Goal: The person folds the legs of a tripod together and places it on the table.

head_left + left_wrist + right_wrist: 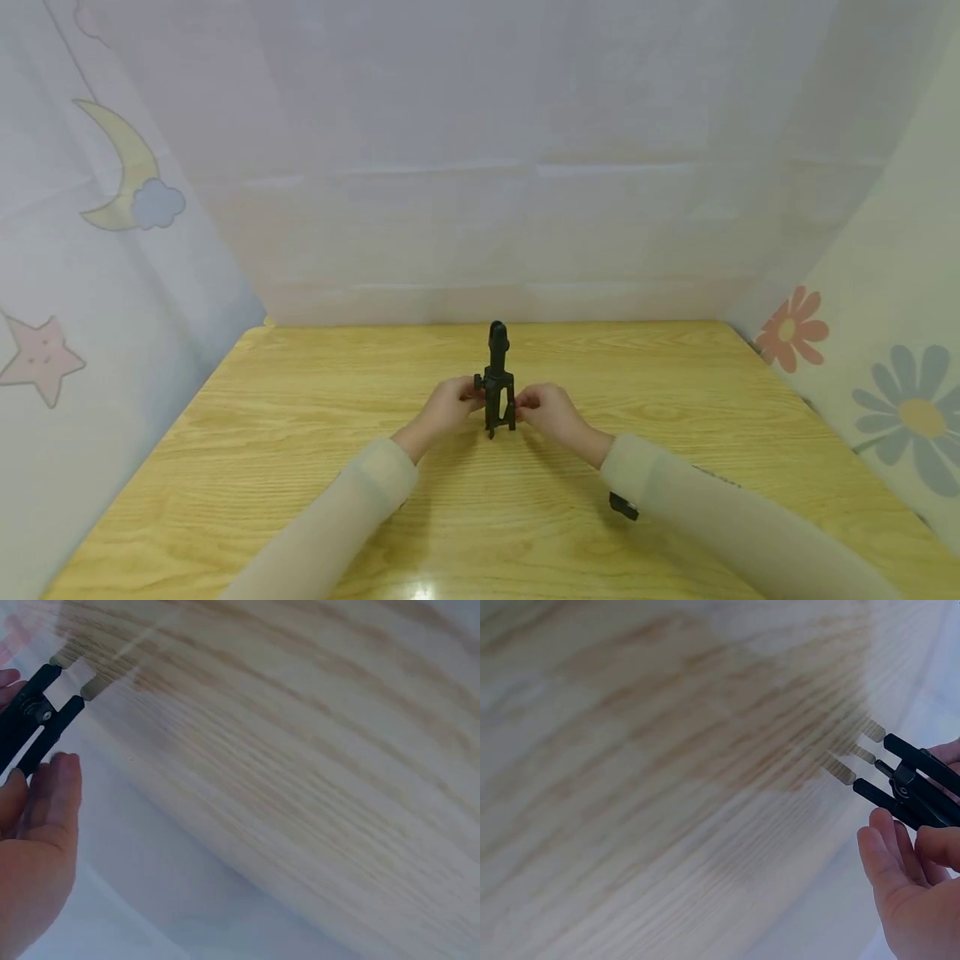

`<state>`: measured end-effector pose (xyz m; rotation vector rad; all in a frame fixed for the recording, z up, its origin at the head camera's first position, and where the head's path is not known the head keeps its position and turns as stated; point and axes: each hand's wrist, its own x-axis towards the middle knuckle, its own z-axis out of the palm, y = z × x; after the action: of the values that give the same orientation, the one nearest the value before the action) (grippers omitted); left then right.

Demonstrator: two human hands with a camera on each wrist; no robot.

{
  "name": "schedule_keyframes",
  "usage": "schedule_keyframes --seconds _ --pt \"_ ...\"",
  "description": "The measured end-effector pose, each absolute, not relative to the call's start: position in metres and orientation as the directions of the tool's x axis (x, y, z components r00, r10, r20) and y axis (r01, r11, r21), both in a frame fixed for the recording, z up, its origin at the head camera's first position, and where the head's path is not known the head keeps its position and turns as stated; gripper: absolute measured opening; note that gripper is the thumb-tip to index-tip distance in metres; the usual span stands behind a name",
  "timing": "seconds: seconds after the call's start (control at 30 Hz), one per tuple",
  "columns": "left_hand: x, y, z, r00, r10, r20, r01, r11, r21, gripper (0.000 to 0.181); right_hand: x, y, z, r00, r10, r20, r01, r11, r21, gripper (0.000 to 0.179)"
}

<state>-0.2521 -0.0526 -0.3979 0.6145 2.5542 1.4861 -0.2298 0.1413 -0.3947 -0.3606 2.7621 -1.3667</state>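
A small black mini tripod (497, 360) stands upright near the middle of the table, its legs close together. At its left side, my left hand (448, 408) pinches a leg between thumb and fingers. From the right, my right hand (553, 414) holds another leg by its fingertips. In the left wrist view the tripod (16, 735) shows its leg ends pointing at the wood, beside the left hand (45, 862). Leg tips of the tripod (919, 791) reflect in the tabletop in the right wrist view, with the right thumb overlapping one leg.
The wood-grain table (315, 375) reaches back to a pale cloth backdrop (480, 233). Printed cloth walls stand at both sides, with a moon (123, 158) on the left and flowers on the right. A small black device (624, 506) hangs under the right sleeve (720, 517).
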Motion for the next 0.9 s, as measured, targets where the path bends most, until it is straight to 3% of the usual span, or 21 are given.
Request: schedule_keyframes --seconds 0.3,0.57,0.9 --pt "-0.2591 -0.0580 -0.3986 -0.853 0.507 0.125 0.395 0.472 0.788 0.009 -0.2295 0.1422 -0.3955 -0.964 -0.252 0.082 -0.217 0.572 -0.791 0.009" --pt "-0.2589 -0.0590 -0.3967 -0.863 0.497 0.089 0.360 0.481 0.799 0.009 -0.2303 0.1394 -0.3968 -0.955 -0.272 0.122 -0.265 0.585 -0.767 0.009" --pt "-0.2570 -0.0581 -0.3959 -0.866 0.489 0.102 0.382 0.517 0.766 0.009 -0.2295 0.1357 -0.3985 -0.967 -0.224 0.117 -0.226 0.553 -0.802 0.010"
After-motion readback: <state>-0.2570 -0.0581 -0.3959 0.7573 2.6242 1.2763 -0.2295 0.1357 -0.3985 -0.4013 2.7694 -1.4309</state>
